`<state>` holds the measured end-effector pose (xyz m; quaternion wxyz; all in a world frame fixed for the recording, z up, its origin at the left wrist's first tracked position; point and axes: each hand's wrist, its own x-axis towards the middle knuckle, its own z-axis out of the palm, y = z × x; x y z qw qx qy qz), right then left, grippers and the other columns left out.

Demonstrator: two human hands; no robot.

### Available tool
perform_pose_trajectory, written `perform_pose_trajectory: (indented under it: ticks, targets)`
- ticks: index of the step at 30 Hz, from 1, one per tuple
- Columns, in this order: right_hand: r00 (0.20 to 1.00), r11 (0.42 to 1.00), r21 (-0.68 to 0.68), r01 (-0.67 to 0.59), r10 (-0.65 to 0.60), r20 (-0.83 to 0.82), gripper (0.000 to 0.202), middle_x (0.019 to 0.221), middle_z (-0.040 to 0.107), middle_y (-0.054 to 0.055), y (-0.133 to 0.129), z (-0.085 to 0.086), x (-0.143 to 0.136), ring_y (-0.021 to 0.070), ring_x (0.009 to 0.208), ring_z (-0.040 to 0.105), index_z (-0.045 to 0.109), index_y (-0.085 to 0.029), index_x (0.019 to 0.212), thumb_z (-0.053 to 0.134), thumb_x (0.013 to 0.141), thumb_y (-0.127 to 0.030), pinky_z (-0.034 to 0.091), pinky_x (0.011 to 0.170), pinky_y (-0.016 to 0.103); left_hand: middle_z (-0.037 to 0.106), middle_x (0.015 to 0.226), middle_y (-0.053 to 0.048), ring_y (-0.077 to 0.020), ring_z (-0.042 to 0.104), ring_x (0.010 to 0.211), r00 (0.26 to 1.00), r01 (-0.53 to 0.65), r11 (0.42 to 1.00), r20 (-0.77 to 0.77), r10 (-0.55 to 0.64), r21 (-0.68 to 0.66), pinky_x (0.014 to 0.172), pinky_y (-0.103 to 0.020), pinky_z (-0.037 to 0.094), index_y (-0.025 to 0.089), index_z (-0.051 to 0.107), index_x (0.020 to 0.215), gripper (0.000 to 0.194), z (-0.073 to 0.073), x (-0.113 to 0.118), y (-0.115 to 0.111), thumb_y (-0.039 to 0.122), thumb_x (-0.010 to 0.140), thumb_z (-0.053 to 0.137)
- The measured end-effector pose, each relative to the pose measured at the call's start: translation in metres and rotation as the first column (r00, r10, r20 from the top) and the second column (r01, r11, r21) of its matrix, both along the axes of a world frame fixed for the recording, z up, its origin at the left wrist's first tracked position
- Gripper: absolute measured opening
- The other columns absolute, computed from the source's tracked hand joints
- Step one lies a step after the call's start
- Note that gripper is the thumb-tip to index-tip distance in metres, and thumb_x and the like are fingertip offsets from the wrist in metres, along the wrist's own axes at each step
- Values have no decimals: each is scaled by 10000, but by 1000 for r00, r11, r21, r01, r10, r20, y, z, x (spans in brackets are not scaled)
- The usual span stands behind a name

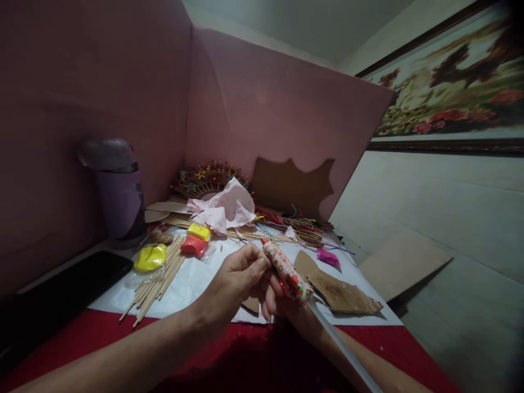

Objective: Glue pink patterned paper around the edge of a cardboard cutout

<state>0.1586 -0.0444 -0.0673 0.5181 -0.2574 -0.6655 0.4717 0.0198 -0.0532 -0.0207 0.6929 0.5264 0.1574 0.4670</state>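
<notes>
A floral-patterned glue gun (286, 270) is in my right hand (292, 310), its tip angled up and away from me. A small red light glows on its side, and a long translucent glue stick (338, 344) comes out of its back end. Most of my right hand is hidden behind the gun. My left hand (243, 273) is closed, thumb and forefinger pinched together just beside the tip. What lies between those fingers is too small or hidden to make out. Under my hands, a piece of cardboard (251, 305) partly shows on the white sheet.
Thin wooden sticks (159, 284) and yellow (150, 257) and red (194, 246) clay packets lie left, near a black phone-like slab (82, 284) and purple cup (121, 204). Torn cardboard (344, 292) and a magenta packet (328, 258) lie right. Pink-white paper (227, 210) sits behind.
</notes>
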Motion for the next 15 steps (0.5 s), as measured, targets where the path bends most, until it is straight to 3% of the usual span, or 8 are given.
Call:
perform_pose_trajectory:
  ticks: [3,8,11,15]
  targets:
    - [996,1000,-2,22,-22,83,457,446,425,-44,-4,5,3,84,321,312,402,-226,602,606,715,-619,218,298,219,678,599,-60,-114,586,383,1000,10,1000,-19,-11,-30,362,-195,464,155,498,699,278,1,-1,0,351,892,463]
    - [939,970,143,197,-228,258,420,443,351,-61,-2,3,18,76,367,269,412,-216,562,620,744,-532,222,334,222,668,537,-69,-114,555,321,991,27,996,-126,-37,-84,304,-172,410,164,495,691,325,6,-5,-1,407,895,426]
    - [909,949,242,202,-274,314,384,470,349,-64,2,4,23,80,404,288,417,-206,567,659,717,-464,253,368,221,644,505,-59,-108,518,278,978,19,996,-204,-37,-87,286,-174,383,177,462,658,361,7,-7,-3,441,894,388]
    - [895,945,263,194,-280,348,369,492,362,-62,2,7,23,74,425,290,422,-196,562,658,714,-437,269,398,216,624,505,-48,-92,479,260,976,54,998,-210,-61,-40,281,-173,355,150,508,680,388,5,-7,-4,411,911,338]
